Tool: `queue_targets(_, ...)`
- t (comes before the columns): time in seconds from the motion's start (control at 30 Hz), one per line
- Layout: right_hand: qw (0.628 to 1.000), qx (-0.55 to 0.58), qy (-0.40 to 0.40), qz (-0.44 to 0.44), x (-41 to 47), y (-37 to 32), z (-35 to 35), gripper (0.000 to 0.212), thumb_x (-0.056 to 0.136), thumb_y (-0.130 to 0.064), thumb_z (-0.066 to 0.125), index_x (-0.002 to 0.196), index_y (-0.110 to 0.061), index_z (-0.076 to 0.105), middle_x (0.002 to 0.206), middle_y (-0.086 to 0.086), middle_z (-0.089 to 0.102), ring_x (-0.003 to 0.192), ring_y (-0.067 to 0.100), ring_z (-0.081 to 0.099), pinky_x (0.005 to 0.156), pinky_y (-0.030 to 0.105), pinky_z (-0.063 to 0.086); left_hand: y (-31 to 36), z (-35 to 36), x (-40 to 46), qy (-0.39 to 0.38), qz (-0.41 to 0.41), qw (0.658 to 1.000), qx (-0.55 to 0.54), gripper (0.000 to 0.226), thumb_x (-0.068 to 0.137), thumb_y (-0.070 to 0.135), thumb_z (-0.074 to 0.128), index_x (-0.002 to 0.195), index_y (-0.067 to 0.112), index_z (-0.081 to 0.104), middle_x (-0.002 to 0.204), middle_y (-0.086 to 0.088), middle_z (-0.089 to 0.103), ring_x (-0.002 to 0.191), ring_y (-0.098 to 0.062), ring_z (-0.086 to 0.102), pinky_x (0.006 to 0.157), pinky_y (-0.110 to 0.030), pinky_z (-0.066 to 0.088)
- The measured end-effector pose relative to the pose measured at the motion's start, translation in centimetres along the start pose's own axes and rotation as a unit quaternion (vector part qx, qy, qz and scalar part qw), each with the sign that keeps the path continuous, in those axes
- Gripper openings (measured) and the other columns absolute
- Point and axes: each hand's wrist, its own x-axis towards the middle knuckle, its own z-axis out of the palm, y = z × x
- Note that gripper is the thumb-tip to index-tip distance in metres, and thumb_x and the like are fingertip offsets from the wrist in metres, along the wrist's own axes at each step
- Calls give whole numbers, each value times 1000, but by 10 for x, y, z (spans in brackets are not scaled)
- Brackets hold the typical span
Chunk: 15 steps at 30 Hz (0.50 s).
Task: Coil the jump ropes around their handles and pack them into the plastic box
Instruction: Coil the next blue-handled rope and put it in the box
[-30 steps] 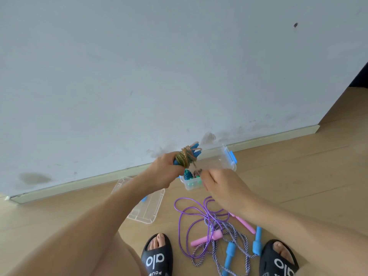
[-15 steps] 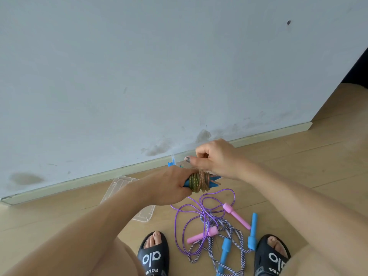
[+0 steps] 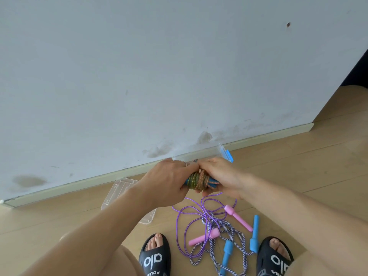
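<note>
Two loose ropes (image 3: 209, 226) and a clear lid (image 3: 119, 188) are seen on the floor (image 3: 298, 176) by two sandals (image 3: 156, 257). The coiled rope bundle (image 3: 199, 181) is held sideways, gripped by the left hand (image 3: 169, 182) and right hand (image 3: 221, 176), in front of the plastic box (image 3: 226, 153).

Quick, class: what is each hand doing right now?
Left hand: grips the coiled rope bundle.
Right hand: grips the same bundle's other end.

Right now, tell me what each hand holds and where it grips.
Both hold one coiled jump rope bundle: the left hand grips its left end, the right hand its right end, around the blue handles.
</note>
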Motion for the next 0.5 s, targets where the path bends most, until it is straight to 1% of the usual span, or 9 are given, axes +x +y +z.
queue_targets(0.07, 999, -1, 41, -4, 2, 2, 5, 38, 100, -26, 51, 97, 9, 64, 77, 24, 66, 58, 29, 65, 48, 30, 52, 2, 0, 0, -13, 8, 1000, 12, 36, 72, 36, 53, 106, 23, 52, 72, 9, 49, 73, -18, 47, 74, -32, 43)
queue_targets(0.13, 998, 2, 64, -7, 2, 0, 6, 36, 99, -29, 54, 90, 4, 65, 71, 20, 65, 55, 28, 64, 48, 30, 52, 7, -2, 0, -25, -20, 999, -29, 43, 78, 55, 55, 109, 26, 48, 73, 11, 48, 74, -14, 43, 77, -31, 40)
queue_targets(0.2, 998, 17, 64, -3, 1, -5, 5, 33, 98, -32, 57, 85, -2, 64, 67, 14, 60, 51, 23, 60, 47, 28, 50, 10, -6, 0, -14, -55, 996, -74, 51, 83, 72, 42, 112, 30, 47, 78, 8, 55, 76, -14, 48, 74, -31, 41)
queue_targets(0.23, 998, 27, 56, 5, -1, -9, 3, 33, 98, -33, 57, 85, -4, 65, 67, 12, 59, 48, 21, 58, 46, 28, 49, 11, -8, 1, -5, -62, 995, -79, 54, 86, 74, 34, 115, 30, 47, 80, 6, 58, 76, -16, 51, 72, -32, 41)
queue_targets(0.3, 999, 39, 23, 26, -4, -14, 0, 31, 98, -33, 57, 89, -5, 67, 67, 10, 59, 48, 18, 55, 46, 27, 49, 13, -9, 2, 23, -44, 997, -63, 57, 91, 71, 27, 119, 25, 45, 82, 4, 61, 75, -20, 54, 68, -33, 41)
queue_targets(0.4, 998, 32, -14, 44, -5, -18, -3, 23, 98, -21, 50, 92, -7, 67, 69, 6, 60, 49, 13, 55, 47, 26, 49, 15, -9, 3, 64, 14, 998, -16, 51, 99, 61, 28, 122, 19, 43, 76, 4, 59, 68, -21, 54, 62, -27, 33)
queue_targets(0.43, 998, 30, -16, 45, -5, -19, -4, 24, 98, -17, 46, 92, -8, 68, 70, 6, 59, 50, 13, 55, 46, 25, 49, 15, -9, 4, 72, 30, 997, 0, 48, 101, 58, 29, 124, 18, 43, 77, 4, 59, 67, -21, 53, 62, -26, 32)
queue_targets(0.5, 998, 30, -21, 44, -4, -22, -5, 29, 98, -13, 42, 88, -13, 69, 69, 3, 60, 50, 12, 54, 45, 24, 47, 15, -10, 5, 79, 47, 996, 9, 46, 103, 53, 31, 130, 18, 43, 86, 5, 60, 69, -20, 53, 64, -28, 38)
